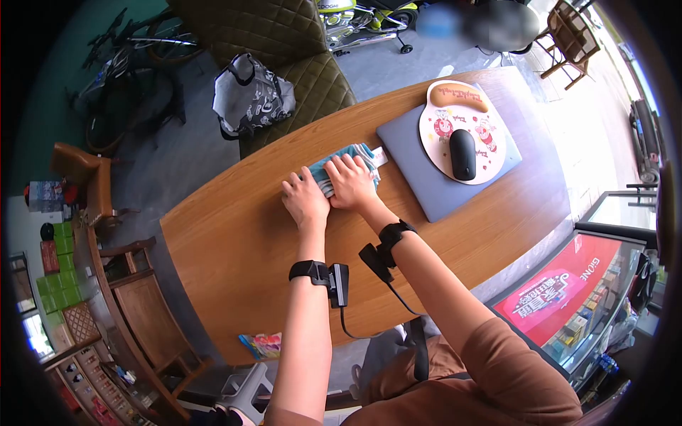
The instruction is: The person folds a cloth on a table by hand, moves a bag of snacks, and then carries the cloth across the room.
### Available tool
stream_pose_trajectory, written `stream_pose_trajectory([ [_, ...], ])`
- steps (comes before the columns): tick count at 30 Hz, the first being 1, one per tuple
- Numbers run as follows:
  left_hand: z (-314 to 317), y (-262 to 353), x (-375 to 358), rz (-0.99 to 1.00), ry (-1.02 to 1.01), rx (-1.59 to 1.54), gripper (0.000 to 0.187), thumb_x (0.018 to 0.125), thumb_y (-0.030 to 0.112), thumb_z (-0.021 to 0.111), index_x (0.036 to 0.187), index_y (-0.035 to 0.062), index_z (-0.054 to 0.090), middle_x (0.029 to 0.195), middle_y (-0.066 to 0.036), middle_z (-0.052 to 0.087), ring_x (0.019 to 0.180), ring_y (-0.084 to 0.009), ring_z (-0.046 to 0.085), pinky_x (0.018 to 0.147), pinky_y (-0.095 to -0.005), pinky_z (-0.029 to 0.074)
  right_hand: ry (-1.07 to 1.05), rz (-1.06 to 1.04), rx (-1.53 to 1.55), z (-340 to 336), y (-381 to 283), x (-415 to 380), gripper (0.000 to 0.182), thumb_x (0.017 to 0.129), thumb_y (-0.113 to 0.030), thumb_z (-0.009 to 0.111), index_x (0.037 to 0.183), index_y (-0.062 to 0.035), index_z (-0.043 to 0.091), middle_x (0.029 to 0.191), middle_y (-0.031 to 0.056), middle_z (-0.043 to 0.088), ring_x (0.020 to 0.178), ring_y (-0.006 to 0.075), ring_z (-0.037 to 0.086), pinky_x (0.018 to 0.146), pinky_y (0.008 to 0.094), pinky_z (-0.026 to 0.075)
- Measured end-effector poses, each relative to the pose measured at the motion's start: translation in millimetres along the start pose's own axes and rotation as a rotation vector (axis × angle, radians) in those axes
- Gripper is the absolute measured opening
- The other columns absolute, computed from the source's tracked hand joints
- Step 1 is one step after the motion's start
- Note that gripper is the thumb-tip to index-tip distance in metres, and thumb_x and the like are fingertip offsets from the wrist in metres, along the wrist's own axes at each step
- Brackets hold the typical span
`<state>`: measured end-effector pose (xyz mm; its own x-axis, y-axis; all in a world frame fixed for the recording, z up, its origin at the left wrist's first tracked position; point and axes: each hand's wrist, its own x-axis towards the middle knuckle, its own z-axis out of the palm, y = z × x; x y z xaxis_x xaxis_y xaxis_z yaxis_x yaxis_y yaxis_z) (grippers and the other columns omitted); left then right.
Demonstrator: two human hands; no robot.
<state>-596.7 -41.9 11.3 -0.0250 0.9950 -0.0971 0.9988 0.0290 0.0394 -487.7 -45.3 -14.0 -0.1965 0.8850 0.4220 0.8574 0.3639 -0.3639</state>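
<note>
A small folded cloth (344, 154), teal with white and grey stripes and a white tag at its right end, lies on the wooden table under both hands. My left hand (305, 201) is closed over its left end, fingers bent and pointing away from me. Over the right part, my right hand (351, 182) grips the cloth with fingers curled across its top. The hands touch or nearly touch at the thumbs. Both palms and much of the cloth's near side are hidden. Black straps with box-shaped devices and cables sit on both wrists.
Right of the cloth, a grey laptop (408, 142) carries a cartoon mouse pad (444, 157) and black mouse (462, 155). A colourful packet (261, 346) lies at the near table edge (213, 312). A patterned bag (259, 99) rests on the green seat (312, 85) beyond; a display case (568, 291) stands right.
</note>
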Motion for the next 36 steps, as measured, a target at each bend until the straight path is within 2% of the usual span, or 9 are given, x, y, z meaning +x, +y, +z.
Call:
stream_pose_trajectory([
  [11, 23, 0, -225, 0.041, -0.017, -0.046, 0.046, 0.067, 0.014, 0.063, 0.109, 0.0077, 0.046, 0.103, -0.013, 0.049, 0.099, -0.0298, 0.047, 0.075, -0.0427, 0.046, -0.117, 0.06, 0.008, -74, -75, -202, 0.04, 0.048, -0.023, 0.058, 0.084, -0.0061, 0.051, 0.085, 0.0105, 0.054, 0.08, 0.0273, 0.049, 0.07, 0.037, 0.036],
  [14, 26, 3, -273, 0.038, -0.029, -0.003, 0.035, 0.074, 0.015, 0.057, 0.107, 0.0111, 0.047, 0.101, -0.01, 0.051, 0.098, -0.0265, 0.048, 0.072, -0.0396, 0.046, -0.106, 0.07, -0.007, -86, -90, -247, 0.049, 0.043, -0.024, 0.059, 0.088, -0.0063, 0.052, 0.083, 0.0092, 0.051, 0.079, 0.028, 0.048, 0.07, 0.038, 0.035],
  [18, 29, 1, -314, 0.052, -0.042, -0.023, 0.031, 0.077, 0.017, 0.053, 0.107, 0.0107, 0.048, 0.101, -0.01, 0.051, 0.098, -0.0258, 0.049, 0.073, -0.0408, 0.045, -0.162, 0.074, -0.001, -104, -105, -282, 0.045, 0.048, -0.024, 0.061, 0.089, -0.0056, 0.052, 0.082, 0.0102, 0.051, 0.08, 0.0284, 0.048, 0.071, 0.0375, 0.035],
  [21, 34, 1, -325, 0.029, -0.02, -0.032, 0.032, 0.077, 0.017, 0.054, 0.108, 0.0108, 0.049, 0.101, -0.009, 0.052, 0.098, -0.0254, 0.05, 0.073, -0.0412, 0.045, -0.194, 0.076, -0.045, -106, -111, -292, 0.042, 0.051, -0.024, 0.061, 0.087, -0.0042, 0.051, 0.081, 0.0114, 0.051, 0.079, 0.0289, 0.048, 0.071, 0.0373, 0.035],
  [23, 31, 2, -324, 0.02, -0.079, -0.103, 0.047, 0.068, 0.013, 0.062, 0.112, 0.0084, 0.046, 0.108, -0.014, 0.049, 0.103, -0.029, 0.047, 0.079, -0.0422, 0.044, -0.086, 0.024, -0.054, -105, -110, -290, 0.039, 0.049, -0.024, 0.06, 0.081, -0.0059, 0.05, 0.081, 0.0099, 0.051, 0.077, 0.0274, 0.048, 0.067, 0.0374, 0.035],
  [27, 32, 3, -316, -0.021, -0.105, -0.149, 0.039, 0.071, 0.015, 0.058, 0.108, 0.0077, 0.047, 0.106, -0.014, 0.05, 0.102, -0.029, 0.047, 0.078, -0.0428, 0.044, -0.207, 0.006, -0.013, -110, -106, -280, 0.041, 0.053, -0.025, 0.06, 0.087, -0.0047, 0.051, 0.081, 0.0118, 0.052, 0.08, 0.0297, 0.048, 0.071, 0.0376, 0.035],
  [32, 31, 4, -288, -0.063, -0.183, -0.149, 0.034, 0.073, 0.016, 0.056, 0.106, 0.0088, 0.049, 0.105, -0.013, 0.051, 0.102, -0.0292, 0.047, 0.074, -0.0438, 0.045, -0.232, -0.06, 0.005, -100, -93, -250, 0.043, 0.05, -0.024, 0.059, 0.087, -0.0039, 0.05, 0.084, 0.0128, 0.052, 0.082, 0.03, 0.049, 0.071, 0.0387, 0.036],
  [34, 29, 3, -270, -0.085, -0.073, -0.085, 0.022, 0.078, 0.018, 0.051, 0.099, 0.0105, 0.051, 0.099, -0.009, 0.053, 0.098, -0.0259, 0.049, 0.072, -0.042, 0.045, -0.24, -0.068, -0.028, -91, -87, -233, 0.044, 0.049, -0.025, 0.058, 0.087, -0.0045, 0.051, 0.083, 0.0119, 0.052, 0.081, 0.0291, 0.049, 0.07, 0.0385, 0.036],
  [36, 24, 0, -246, -0.084, -0.116, -0.112, 0.028, 0.075, 0.017, 0.054, 0.102, 0.0099, 0.05, 0.101, -0.011, 0.052, 0.1, -0.0276, 0.048, 0.073, -0.0425, 0.046, -0.208, -0.102, -0.056, -82, -81, -212, 0.045, 0.046, -0.026, 0.058, 0.085, -0.0051, 0.05, 0.083, 0.0112, 0.052, 0.08, 0.0284, 0.049, 0.069, 0.0381, 0.036],
])
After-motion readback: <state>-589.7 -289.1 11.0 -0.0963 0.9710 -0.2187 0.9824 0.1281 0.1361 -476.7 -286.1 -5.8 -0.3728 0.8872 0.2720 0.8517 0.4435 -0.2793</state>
